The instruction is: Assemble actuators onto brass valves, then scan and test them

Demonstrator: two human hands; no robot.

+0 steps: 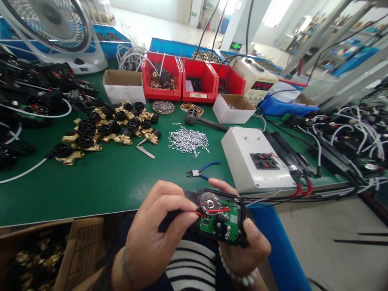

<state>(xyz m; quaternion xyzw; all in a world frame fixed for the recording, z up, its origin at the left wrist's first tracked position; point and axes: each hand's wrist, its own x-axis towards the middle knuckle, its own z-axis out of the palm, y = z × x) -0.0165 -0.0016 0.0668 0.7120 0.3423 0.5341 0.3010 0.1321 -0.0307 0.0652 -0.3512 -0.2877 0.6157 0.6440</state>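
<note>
A black housing with a green circuit board [222,218] and a round metal disc inside is held over my lap, just off the front edge of the green table [121,178]. My right hand [245,250] cups the housing from below and the right, thumb on its lower corner. My left hand [157,234] is closed in a pinch on a red wire [200,213] at the housing's left side. Blue-handled pliers [201,170] lie on the table just beyond my hands.
A white box with red and black terminals [254,159] sits to the right. A heap of small wire clips [188,139], brass valve fittings with black caps [106,127], red bins [194,79], cardboard boxes, a fan [57,28] and cable bundles surround the work area.
</note>
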